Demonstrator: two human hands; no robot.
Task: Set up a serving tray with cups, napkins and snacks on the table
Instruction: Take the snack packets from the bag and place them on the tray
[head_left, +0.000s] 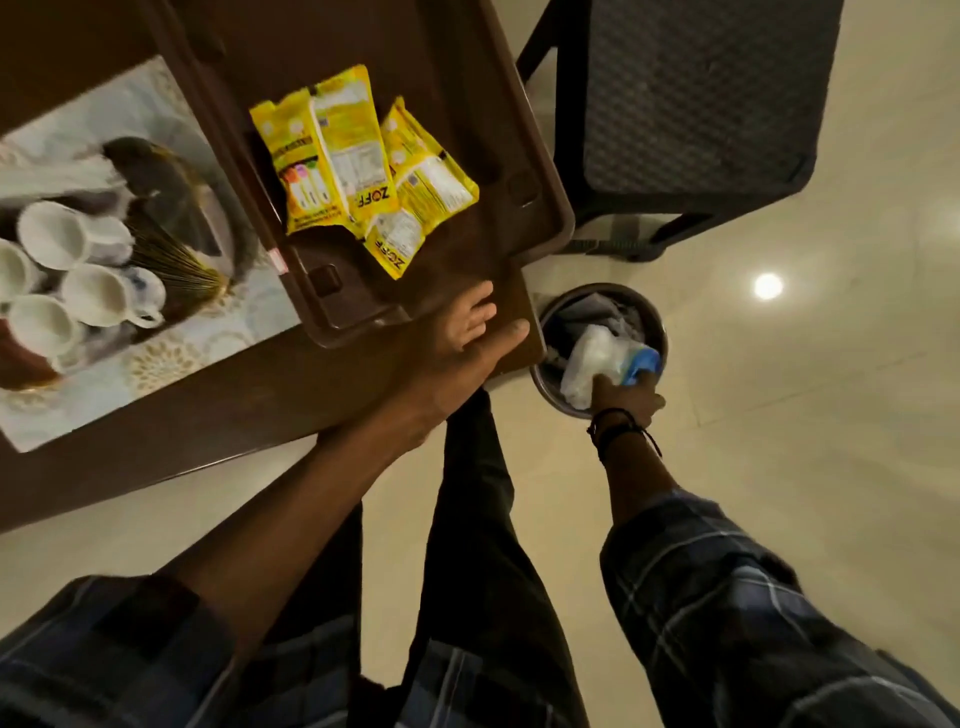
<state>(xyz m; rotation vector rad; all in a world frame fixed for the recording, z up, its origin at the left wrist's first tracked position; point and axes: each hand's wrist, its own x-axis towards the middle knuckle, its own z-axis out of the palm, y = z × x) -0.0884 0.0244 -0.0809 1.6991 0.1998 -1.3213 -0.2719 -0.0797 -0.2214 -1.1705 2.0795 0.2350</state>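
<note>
White-and-blue wrapper (597, 358) gripped by the right hand (626, 397) over the bin (540, 379) — left hand (457, 358) flat on the table (260, 405).

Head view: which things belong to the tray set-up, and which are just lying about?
Job: brown tray, yellow snack packets, white cups.
Lying about: bristle brush, dark chair, waste bin, plastic wrapper that the right hand holds at the bin.
</note>
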